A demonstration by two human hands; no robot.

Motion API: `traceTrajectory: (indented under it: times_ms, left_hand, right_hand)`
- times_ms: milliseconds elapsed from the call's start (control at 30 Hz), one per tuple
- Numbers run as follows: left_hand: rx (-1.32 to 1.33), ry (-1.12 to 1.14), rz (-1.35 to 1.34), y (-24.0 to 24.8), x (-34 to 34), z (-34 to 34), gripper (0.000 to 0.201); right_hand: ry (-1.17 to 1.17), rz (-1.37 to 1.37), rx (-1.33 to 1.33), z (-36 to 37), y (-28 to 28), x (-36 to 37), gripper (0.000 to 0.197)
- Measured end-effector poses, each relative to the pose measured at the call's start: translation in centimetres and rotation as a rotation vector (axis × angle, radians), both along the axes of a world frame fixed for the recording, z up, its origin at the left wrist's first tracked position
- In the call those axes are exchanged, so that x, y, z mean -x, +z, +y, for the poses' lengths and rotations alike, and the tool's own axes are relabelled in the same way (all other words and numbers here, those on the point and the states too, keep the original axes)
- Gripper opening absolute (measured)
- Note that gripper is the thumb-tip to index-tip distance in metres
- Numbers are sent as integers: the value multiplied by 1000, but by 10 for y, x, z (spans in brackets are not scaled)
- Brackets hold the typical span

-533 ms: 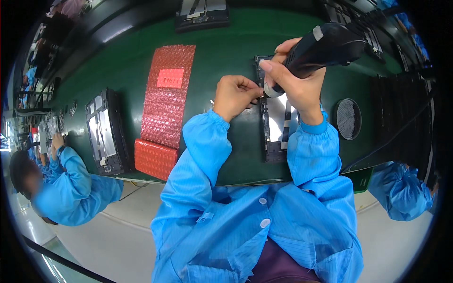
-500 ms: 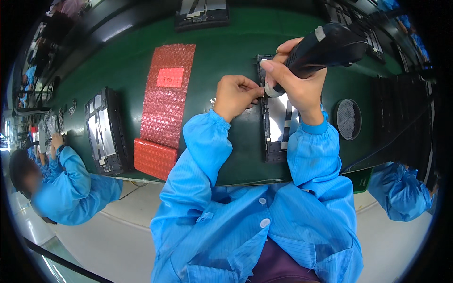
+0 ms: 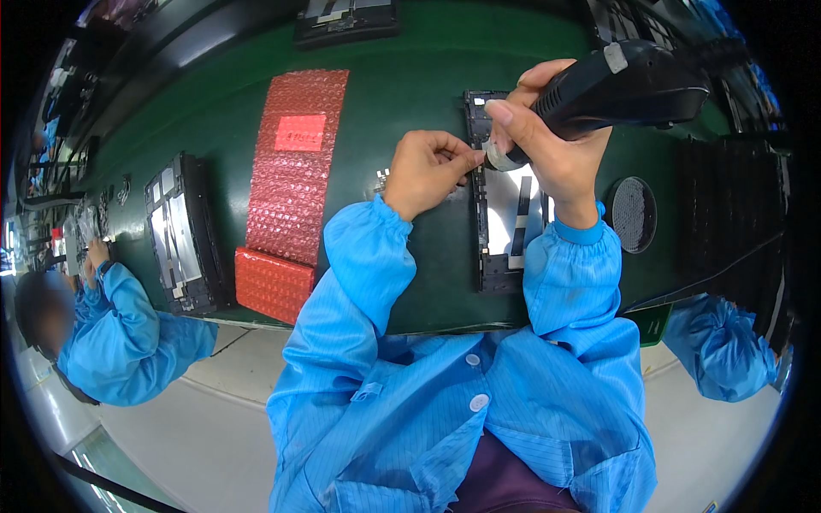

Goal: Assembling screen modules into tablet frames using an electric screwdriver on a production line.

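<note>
A panel [image 3: 500, 224] is lying silver side up on the green table [image 3: 445, 282], and we are seemingly partway through work on its left edge. Above that edge our right hand [image 3: 560, 158] is gripping a black power tool [image 3: 629, 90]; its tip we are not seeing clearly. At the same edge our left hand [image 3: 428, 173] is curling its fingertips together; whether they are pinching anything, we cannot tell. Nothing is showing how much is remaining. Well to the panel's left, a second panel [image 3: 177, 235] is lying untouched
</note>
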State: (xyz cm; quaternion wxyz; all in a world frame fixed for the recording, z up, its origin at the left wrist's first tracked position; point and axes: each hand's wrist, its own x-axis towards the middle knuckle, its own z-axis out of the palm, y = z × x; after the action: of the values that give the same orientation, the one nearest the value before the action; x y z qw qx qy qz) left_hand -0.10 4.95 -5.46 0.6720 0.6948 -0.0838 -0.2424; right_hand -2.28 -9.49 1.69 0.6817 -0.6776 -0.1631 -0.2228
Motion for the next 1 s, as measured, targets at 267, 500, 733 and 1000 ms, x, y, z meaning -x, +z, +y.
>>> traceTrajectory:
  times_ms: [267,500,733,1000]
  left_hand:
    - [-49,54,-47,-5,2,-1,16]
    - [-87,76,-34,-7,4,-1,18]
    - [-101,79,-14,-6,2,-2,18]
    - [-146,89,-1,1,4,-4,18]
  right_hand:
    - [6,20,-56,4,-4,-3,27]
    - [14,15,-4,4,-5,-3,30]
    - [-4,-9,32,5,-8,-5,29]
    - [-5,65,-115,6,-9,-4,22]
